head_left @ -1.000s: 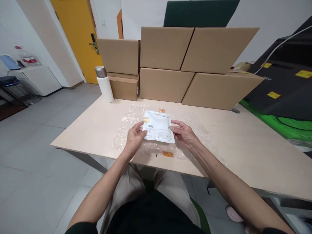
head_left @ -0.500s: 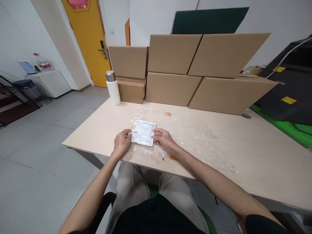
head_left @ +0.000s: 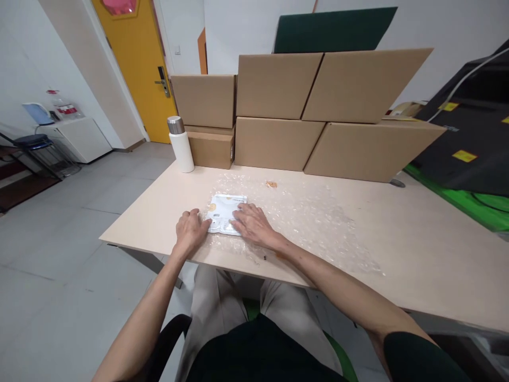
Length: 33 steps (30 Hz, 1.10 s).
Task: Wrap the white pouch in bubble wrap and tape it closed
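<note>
So, from my end of the head camera, the flat white packet with pale yellow patches and small dark print (head_left: 222, 209) is lying on the left part of a spread-out sheet of clear bubble wrap (head_left: 318, 217), toward the near side of the pale wood-look tabletop (head_left: 429, 249). I've got my right hand (head_left: 254, 223) palm-down over the packet's right side, grip loose, fingers stretched out, so nothing's pinched there. My left hand (head_left: 191, 231) is at the packet's left edge, thumb against it by the near corner; honestly can't tell if that grip is clamped on it or just resting. There's a scrap of orange tape (head_left: 271, 184) toward the far edge of the wrap, and another orange bit (head_left: 279, 255) peeking out by my bare right forearm (head_left: 318, 270), mostly hidden. Further back I see a white cylindrical bottle with a silver cap (head_left: 182, 148) just beside a small brown cardboard box (head_left: 210, 150), then bigger brown cardboard boxes (head_left: 278, 143) stacked two high, with a dark green panel (head_left: 336, 31) above them.
</note>
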{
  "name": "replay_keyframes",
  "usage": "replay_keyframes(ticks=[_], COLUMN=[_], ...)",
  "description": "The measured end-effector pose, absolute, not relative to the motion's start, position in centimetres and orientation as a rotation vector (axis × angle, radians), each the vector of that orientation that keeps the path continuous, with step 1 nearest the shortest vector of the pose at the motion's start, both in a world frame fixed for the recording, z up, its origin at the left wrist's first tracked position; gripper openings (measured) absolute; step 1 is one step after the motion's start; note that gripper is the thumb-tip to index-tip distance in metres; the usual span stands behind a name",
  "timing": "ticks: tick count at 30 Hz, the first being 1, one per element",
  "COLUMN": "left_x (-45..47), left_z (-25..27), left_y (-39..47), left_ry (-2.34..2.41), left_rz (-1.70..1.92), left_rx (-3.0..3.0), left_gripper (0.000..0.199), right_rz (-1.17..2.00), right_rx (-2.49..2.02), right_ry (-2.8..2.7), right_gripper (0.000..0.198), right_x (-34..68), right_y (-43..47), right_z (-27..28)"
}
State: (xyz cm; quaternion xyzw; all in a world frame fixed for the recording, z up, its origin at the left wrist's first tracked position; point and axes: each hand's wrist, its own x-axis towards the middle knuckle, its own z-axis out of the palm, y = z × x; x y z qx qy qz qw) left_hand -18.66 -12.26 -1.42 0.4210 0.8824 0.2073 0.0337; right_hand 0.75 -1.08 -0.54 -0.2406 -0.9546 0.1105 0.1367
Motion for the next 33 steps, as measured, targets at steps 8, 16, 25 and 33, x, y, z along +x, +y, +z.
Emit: replay_keyframes(ticks=[8,16,25,33], left_x=[-18.6,-9.7,0.3,2.1], left_z=[2.2,6.2,4.6,2.1], left_y=[-10.4,-6.3,-2.2,-1.0], left_ry=[1.952,1.969,2.277,2.145], left_rz=[1.065,1.015,0.294,0.365], left_rx=[0.929,1.47,1.949,1.927], left_gripper=[0.037,0.035,0.042,0.067], right_rz=[0.632,1.737,2.027,1.243], right_rx=[-0.757,-0.655,-0.78,-0.985], right_ry=[-2.7,-1.715,-1.085,-1.673], right_gripper=[0.05,0.044,0.008,0.021], right_x=[-0.1,4.8,12.1,15.5], right_y=[-1.1,1.1,2.7,4.3], right_z=[-0.1,-0.8,-1.5,-2.0])
